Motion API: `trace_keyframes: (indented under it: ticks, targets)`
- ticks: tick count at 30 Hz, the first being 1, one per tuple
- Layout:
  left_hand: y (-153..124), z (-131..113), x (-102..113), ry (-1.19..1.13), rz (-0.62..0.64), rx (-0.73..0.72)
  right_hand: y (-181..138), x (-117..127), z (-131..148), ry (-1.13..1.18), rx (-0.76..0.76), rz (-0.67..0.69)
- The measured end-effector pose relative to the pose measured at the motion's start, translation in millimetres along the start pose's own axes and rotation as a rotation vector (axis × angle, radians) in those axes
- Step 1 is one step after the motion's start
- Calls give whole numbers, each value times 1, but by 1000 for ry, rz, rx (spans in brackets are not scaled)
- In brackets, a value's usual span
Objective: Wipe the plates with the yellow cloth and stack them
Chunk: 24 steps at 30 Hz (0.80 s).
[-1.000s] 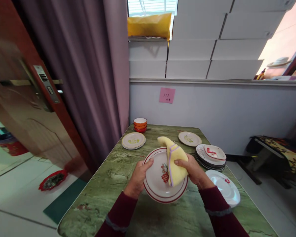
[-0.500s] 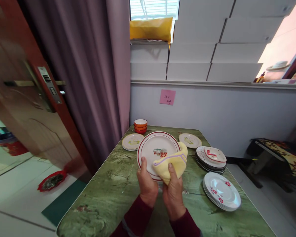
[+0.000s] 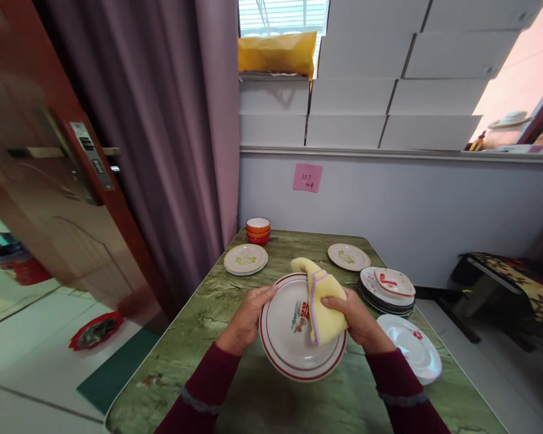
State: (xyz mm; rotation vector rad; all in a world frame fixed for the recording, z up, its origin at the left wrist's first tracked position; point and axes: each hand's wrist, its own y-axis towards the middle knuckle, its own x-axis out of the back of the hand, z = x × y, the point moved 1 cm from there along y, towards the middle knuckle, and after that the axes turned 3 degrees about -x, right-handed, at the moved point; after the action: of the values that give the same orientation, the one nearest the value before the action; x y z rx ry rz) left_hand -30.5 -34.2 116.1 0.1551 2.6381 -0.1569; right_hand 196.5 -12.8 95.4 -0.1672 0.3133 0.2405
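A white plate with a red rim (image 3: pixel 283 340) and a red mark in its middle is held above the green marble table (image 3: pixel 194 361). My left hand (image 3: pixel 245 317) grips the plate's left edge, thumb over the rim. My right hand (image 3: pixel 356 318) is closed on a folded yellow cloth (image 3: pixel 322 298) with purple trim. The cloth is pressed against the plate's right half, and its free end sticks up over the far rim.
A stack of white flowered plates (image 3: pixel 411 355) lies right of my hands. Behind it sits a dark-rimmed stack topped by a small dish (image 3: pixel 391 283). Cream plates (image 3: pixel 245 259) (image 3: pixel 348 256) and orange bowls (image 3: pixel 257 229) stand further back. Left are a curtain (image 3: pixel 163 138) and an open door (image 3: pixel 49 181).
The plate was tilted up facing me with both hands at its near edge. It now lies flatter and lower, my hands apart on either side, the cloth on its right half.
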Motion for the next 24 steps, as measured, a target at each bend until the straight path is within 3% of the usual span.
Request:
trace_keyframes:
  ticks: [3,7,12,15,18,20,24]
  targets:
    - [1,9,-6,-16,-28,52,2,-5,14,-59,-13,91]
    - [2,11,-9,-99,-201,-17,5,-9,12,26,6,36]
    - [12,14,-15,-234,-414,-192,7,-31,-26,321,142,-302]
    - [19,37,-23,-326,-586,-288,3,-59,-55,476,194,-546]
    - [21,64,-28,-360,-692,-321,1,-76,-74,568,135,-660]
    - [20,73,-25,-285,-656,-327,4,-69,-76,585,101,-676]
    - [15,62,-1,185,-341,-189,14,-27,-69,520,110,-662]
